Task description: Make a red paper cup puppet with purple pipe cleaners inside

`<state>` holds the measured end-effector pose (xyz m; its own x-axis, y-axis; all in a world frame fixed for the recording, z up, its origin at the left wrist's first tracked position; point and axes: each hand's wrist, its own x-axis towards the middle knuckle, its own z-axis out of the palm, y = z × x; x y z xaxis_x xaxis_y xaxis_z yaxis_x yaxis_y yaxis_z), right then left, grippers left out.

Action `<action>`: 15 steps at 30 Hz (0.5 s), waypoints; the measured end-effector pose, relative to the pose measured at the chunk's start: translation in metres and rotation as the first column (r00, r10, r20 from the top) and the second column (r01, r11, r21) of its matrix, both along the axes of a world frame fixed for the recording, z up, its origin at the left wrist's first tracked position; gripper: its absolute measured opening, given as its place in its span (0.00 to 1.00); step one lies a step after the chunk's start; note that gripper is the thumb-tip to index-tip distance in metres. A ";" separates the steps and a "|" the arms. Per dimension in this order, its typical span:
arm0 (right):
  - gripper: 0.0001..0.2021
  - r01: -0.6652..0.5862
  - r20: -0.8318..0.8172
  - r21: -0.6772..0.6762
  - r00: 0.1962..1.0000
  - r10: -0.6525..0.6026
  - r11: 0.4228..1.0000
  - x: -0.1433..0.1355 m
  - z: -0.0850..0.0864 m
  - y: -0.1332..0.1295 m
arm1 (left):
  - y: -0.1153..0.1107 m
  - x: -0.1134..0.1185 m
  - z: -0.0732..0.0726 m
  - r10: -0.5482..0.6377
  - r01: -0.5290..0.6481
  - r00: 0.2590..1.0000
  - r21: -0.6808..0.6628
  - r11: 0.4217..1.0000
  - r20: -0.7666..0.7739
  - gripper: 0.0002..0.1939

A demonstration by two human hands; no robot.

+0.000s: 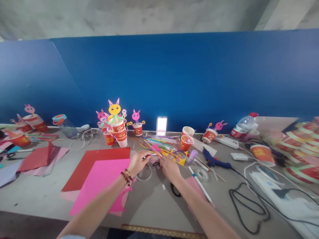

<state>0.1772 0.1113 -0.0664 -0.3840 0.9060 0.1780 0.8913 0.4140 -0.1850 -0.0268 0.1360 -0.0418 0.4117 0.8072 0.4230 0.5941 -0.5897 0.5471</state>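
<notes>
Head view: left hand (140, 162) and right hand (170, 166) were half-curled, holds unclear; bare table (147, 209) stretched to its near edge.

No legible text, blurred print on orange cup (263, 154)

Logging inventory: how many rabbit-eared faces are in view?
5: far-left pink face; center-left yellow face, with one pink face left of it and another pink face right; tilted pink face at right. More may be hidden among the stacked cups.
</notes>
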 end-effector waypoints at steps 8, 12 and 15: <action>0.17 0.074 0.062 0.008 0.995 -0.075 0.997 0.010 -0.005 -0.001 | 0.026 -0.029 0.008 0.152 -0.154 0.987 0.039 0.987 0.051 0.11; 0.15 0.093 0.064 0.015 0.994 -0.094 0.996 0.010 -0.005 0.000 | 0.016 -0.018 0.002 0.016 -0.015 0.999 0.012 1.000 -0.044 0.11; 0.16 0.095 0.052 0.019 0.994 -0.096 0.995 0.011 -0.005 -0.002 | 0.005 -0.005 -0.003 -0.176 0.173 0.974 -0.033 0.984 -0.140 0.10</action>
